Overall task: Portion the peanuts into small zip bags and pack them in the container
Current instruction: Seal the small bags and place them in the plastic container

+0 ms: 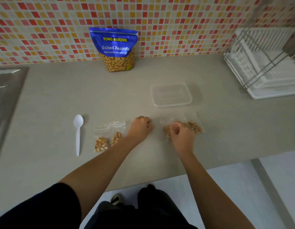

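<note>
blur hides whether right grip [181,134] holds the zip bag [195,126]; left grip [141,126] curled, empty.

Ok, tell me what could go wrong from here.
The right hand grips a peanut-filled zip bag; its seal cannot be judged, so peanuts may spill when lifted. The left forearm lies close beside the two filled bags near the spoon and could knock them. The clear container looks thin and may slide as bags go in.
</note>
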`<action>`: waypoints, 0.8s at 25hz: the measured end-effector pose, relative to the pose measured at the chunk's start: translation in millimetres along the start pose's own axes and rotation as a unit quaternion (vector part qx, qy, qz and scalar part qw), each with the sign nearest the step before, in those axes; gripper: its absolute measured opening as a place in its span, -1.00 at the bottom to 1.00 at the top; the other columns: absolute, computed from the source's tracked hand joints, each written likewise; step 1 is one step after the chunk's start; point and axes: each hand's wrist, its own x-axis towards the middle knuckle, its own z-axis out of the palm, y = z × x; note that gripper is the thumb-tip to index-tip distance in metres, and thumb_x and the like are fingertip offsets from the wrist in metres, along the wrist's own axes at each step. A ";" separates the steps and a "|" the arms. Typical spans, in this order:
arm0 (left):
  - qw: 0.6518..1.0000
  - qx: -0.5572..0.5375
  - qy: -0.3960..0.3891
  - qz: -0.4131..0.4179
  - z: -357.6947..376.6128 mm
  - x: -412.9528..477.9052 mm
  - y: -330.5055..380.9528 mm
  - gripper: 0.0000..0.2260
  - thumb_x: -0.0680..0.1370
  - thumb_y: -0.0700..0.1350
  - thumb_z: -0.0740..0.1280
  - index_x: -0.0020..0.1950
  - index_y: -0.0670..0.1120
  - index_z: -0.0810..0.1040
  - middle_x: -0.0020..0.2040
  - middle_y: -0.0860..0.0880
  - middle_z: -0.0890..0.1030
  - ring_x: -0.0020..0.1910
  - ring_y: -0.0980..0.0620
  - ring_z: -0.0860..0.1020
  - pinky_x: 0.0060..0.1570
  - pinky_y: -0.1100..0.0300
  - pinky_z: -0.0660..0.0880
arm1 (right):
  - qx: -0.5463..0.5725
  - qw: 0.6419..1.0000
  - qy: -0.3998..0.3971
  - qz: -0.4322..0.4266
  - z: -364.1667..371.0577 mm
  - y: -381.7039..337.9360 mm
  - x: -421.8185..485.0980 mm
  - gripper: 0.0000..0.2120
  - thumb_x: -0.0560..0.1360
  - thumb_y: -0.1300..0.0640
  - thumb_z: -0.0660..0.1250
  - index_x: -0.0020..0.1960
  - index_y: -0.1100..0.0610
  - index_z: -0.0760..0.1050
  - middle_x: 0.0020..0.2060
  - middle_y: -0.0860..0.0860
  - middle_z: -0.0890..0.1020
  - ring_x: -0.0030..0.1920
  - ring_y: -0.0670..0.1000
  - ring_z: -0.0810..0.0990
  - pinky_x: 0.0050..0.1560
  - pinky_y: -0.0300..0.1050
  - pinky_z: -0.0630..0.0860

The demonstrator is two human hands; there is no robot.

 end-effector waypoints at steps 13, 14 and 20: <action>0.995 -0.042 -0.081 -0.049 22.4 43.9 29.5 -0.89 0.48 -0.20 0.33 -0.04 -0.19 0.58 -0.03 -0.15 0.60 -0.01 -0.09 0.55 -0.12 0.19 0.43 | -0.030 0.996 -0.086 -0.006 13.2 22.7 -0.1 -0.79 0.44 0.13 0.37 0.04 0.18 0.54 -0.14 0.15 0.63 -0.09 0.16 0.56 -0.18 -0.14 0.35; 0.993 -0.068 -0.077 -0.054 16.7 40.2 26.3 -0.91 0.48 -0.20 0.33 -0.07 -0.19 0.58 -0.09 -0.13 0.59 -0.07 -0.05 0.53 -0.16 0.24 0.39 | -0.012 0.995 -0.099 0.000 17.1 22.1 -1.5 -0.74 0.43 0.09 0.38 0.08 0.15 0.53 -0.13 0.14 0.64 -0.07 0.16 0.57 -0.13 -0.11 0.41; 0.942 -0.314 -0.047 -0.110 -20.7 14.7 -4.5 -0.96 0.50 -0.27 0.36 -0.08 -0.16 0.54 -0.27 -0.05 0.57 -0.41 0.23 0.55 -0.28 0.35 0.57 | 0.176 0.979 -0.090 0.040 37.1 -2.3 -1.9 -0.67 0.51 0.10 0.31 0.23 0.20 0.47 0.08 0.06 0.60 0.06 0.02 0.58 0.13 -0.06 0.51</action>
